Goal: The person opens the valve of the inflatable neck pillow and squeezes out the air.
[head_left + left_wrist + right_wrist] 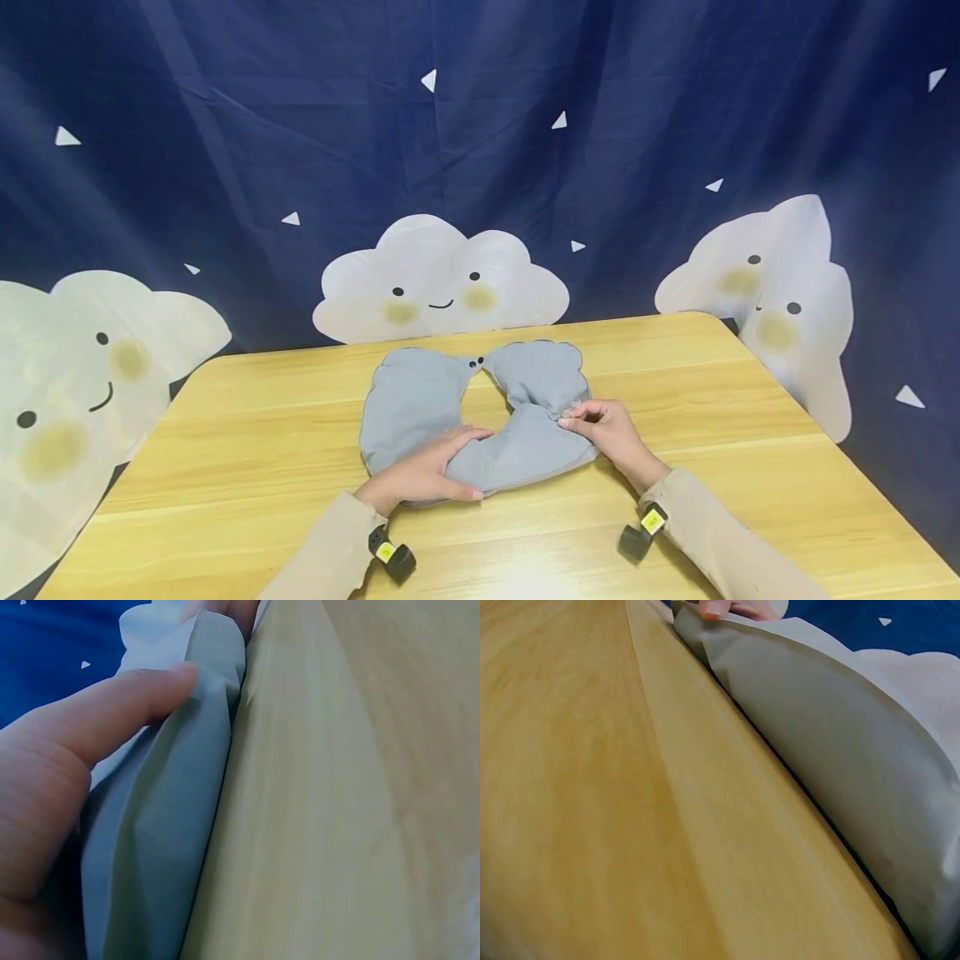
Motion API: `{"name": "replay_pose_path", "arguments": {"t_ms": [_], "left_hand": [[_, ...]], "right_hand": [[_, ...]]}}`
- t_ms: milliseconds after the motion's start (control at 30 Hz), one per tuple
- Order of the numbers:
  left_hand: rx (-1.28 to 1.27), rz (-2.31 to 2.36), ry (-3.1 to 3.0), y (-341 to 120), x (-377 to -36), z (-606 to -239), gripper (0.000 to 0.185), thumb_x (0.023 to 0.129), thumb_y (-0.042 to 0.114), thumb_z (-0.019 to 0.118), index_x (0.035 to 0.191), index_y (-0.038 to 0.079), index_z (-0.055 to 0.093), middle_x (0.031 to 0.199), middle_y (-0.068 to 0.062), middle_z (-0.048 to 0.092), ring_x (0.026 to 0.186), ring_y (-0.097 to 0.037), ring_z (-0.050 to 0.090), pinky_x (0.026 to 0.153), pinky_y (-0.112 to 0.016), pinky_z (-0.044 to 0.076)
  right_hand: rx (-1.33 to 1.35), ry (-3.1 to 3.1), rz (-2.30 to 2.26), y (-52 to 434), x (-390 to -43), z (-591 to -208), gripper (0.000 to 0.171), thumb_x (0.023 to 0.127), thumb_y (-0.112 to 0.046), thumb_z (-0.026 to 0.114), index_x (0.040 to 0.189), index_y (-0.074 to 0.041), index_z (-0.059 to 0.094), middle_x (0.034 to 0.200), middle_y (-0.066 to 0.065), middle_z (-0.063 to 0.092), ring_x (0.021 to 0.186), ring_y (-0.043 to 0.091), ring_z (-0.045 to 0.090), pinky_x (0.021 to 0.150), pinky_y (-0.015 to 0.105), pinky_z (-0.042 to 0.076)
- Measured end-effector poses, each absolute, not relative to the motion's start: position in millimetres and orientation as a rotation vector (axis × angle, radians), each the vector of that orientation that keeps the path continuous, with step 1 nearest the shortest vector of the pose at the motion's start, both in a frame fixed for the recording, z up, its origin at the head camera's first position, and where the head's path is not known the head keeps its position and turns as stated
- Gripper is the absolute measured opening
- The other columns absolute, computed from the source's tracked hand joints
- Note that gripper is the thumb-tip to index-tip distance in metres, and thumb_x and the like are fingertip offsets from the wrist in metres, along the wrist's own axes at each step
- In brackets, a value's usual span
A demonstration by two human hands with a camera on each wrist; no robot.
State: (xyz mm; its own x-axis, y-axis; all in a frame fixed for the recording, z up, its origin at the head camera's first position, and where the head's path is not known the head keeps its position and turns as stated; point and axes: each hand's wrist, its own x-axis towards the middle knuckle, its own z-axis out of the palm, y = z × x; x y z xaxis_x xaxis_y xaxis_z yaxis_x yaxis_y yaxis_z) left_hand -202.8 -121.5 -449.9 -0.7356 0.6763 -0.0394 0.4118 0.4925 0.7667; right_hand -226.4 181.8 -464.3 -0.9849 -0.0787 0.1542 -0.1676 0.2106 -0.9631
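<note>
I see, from far away, a big dark blue cloth curtain (225, 167) with white smiling clouds, behind a yellow wooden table (720, 408). On the table lies a soft grey U-shaped cloth pillow (416, 392). My left hand (423, 475) rests loose on its near left part. My right hand (611, 433) pinches its right side. Two tiny round black buttons (476, 362) sit at its far ends.

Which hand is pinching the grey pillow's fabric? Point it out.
The right hand: its thumb and fingertips pinch a fold of the grey pillow, whereas the left hand rests on it, fingers extended.
</note>
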Motion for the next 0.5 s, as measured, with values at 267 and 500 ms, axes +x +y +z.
{"name": "replay_pose_path", "arguments": {"t_ms": [267,500], "left_hand": [[0.963,0.933,2.448,-119.9,-201.2,-449.3,0.084,0.082,0.046,0.068,0.150,0.019,0.026,0.154,-0.006,0.025,0.143,-0.034,0.010,0.113,-0.054,0.005],[1.007,0.820,2.485,-117.9,-200.0,-449.5,0.086,0.085,0.051,0.062,0.151,0.017,0.019,0.156,-0.005,0.020,0.144,-0.030,0.007,0.115,-0.049,0.001]], "right_hand": [[0.229,-2.400,1.906,182.0,-227.0,-465.7,0.015,0.073,0.000,0.078,0.076,0.010,0.067,0.082,0.015,0.072,0.078,0.004,0.064,0.078,0.017,0.049],[0.225,-2.402,1.904,181.5,-227.2,-465.2,0.015,0.072,0.001,0.078,0.076,0.010,0.067,0.083,0.015,0.072,0.079,0.004,0.064,0.079,0.017,0.048]]}}
